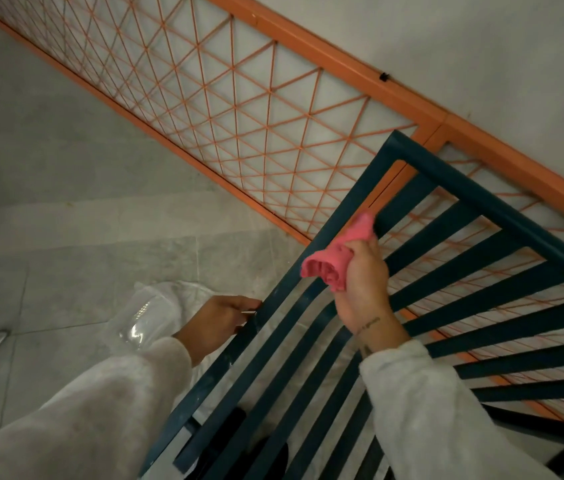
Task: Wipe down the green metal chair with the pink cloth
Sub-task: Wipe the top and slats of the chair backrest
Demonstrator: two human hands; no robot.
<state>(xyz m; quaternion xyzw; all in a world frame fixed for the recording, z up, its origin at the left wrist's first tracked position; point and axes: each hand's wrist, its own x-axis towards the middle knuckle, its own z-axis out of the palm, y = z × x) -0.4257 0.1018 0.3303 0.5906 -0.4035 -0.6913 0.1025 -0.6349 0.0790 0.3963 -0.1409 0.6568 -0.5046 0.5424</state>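
1. Pink cloth (339,254), bunched into a soft wad, fills the grip of the right hand (363,282). The fingers are clenched around it, and its upper end presses against a slat near the corner of the green metal chair (502,209).
2. The chair's slatted frame runs diagonally under and beyond that grip, its dark green outer bar passing just left of the cloth. Pale smears show lower on that bar, likely the dirt still to be wiped.
3. The left hand (219,322) grasps the same outer bar, below and to the left of the cloth hand, fingers curled onto its edge. It probably steadies the chair so the wiping pressure does not shift it.
4. Both arms wear pale fleecy sleeves. The right wrist is extended forward and bent slightly, palm towards the slats; the left forearm reaches in from the lower left.
5. Beside the left grip lies clear crumpled plastic (155,313) on the grey tiled floor (65,202). Beyond the chair stands an orange lattice railing (239,98).
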